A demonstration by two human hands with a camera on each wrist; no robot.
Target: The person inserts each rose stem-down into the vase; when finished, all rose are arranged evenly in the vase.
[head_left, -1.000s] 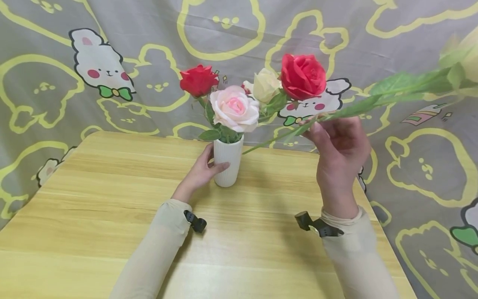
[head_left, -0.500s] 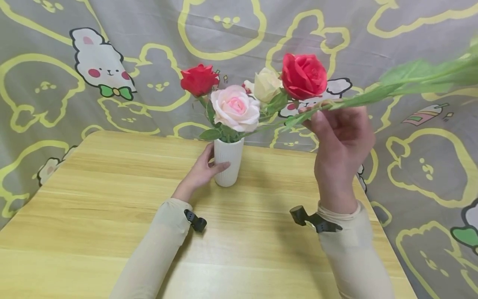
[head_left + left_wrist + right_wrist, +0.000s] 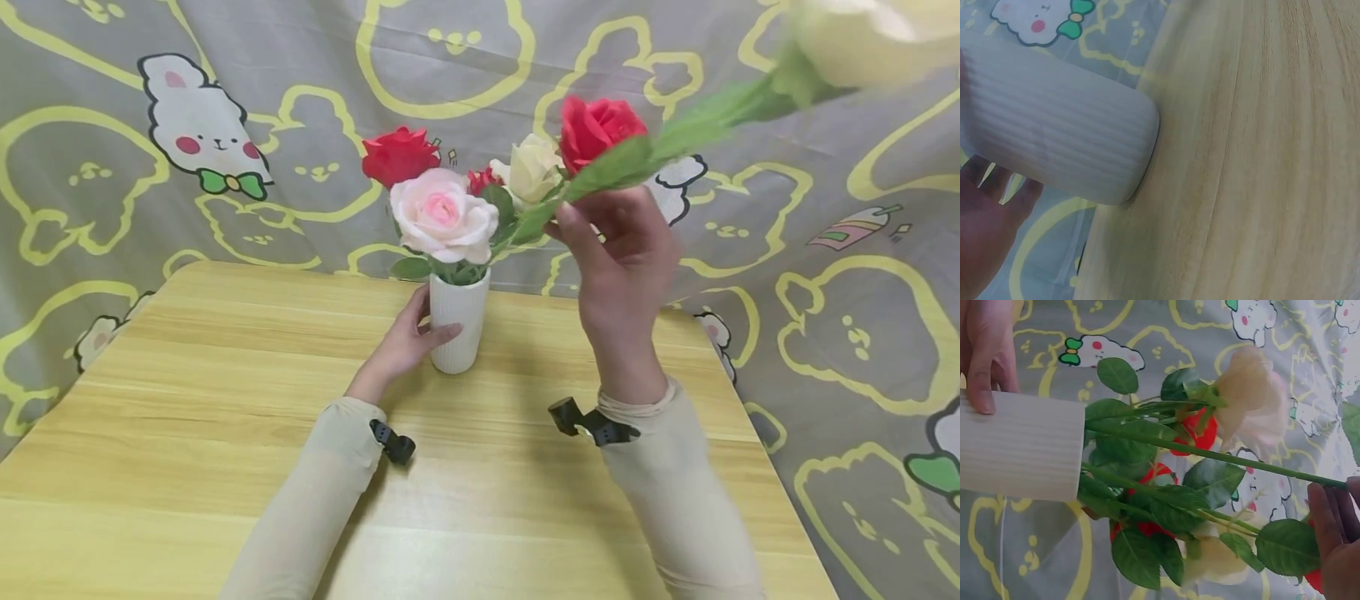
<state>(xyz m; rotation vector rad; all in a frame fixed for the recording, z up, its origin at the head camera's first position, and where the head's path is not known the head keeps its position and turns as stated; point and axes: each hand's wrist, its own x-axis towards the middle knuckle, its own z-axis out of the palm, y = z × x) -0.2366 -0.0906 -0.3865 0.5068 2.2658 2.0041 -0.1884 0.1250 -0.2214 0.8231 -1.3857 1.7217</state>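
Note:
A white ribbed vase [image 3: 467,310] stands upright on the wooden table, and my left hand [image 3: 401,348] grips its side with the thumb across the front. Fingers of that hand [image 3: 994,206] show beneath the vase in the left wrist view. My right hand [image 3: 626,262] pinches the green stem of a pale yellow rose [image 3: 870,42], which slants up to the right. In the right wrist view this stem [image 3: 1241,462] runs to the vase mouth; leaves hide its lower end. The vase bears a pink rose [image 3: 442,215], a cream rose [image 3: 534,169] and several red roses [image 3: 397,157].
The light wooden table [image 3: 187,467] ends just behind the vase. A grey curtain [image 3: 300,50] with yellow outlines and cartoon rabbits hangs behind and to the right. Dark wrist cameras are strapped over both sleeves.
My right hand has moved left toward the vase with the yellow rose, its stem end now at the vase mouth. The pink rose has shifted slightly left. My left hand stays still.

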